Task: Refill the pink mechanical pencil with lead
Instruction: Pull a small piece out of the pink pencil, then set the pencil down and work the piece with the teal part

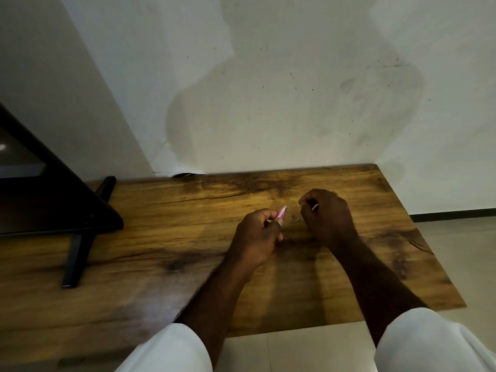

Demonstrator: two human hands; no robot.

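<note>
My left hand (256,234) is closed around the pink mechanical pencil (281,214), whose upper end sticks out above my fingers and tilts up to the right. Just to the right, my right hand (326,218) is curled over the table with its fingertips pinched together near the pencil's end; a ring shows on one finger. Whether it holds a lead is too small and blurred to tell. A small pale item (295,217) lies on the wooden table (161,237) between my two hands.
A black monitor on a black stand (80,237) fills the table's left side. The white wall (268,103) rises directly behind the table. The table's right edge (429,237) drops to a tiled floor.
</note>
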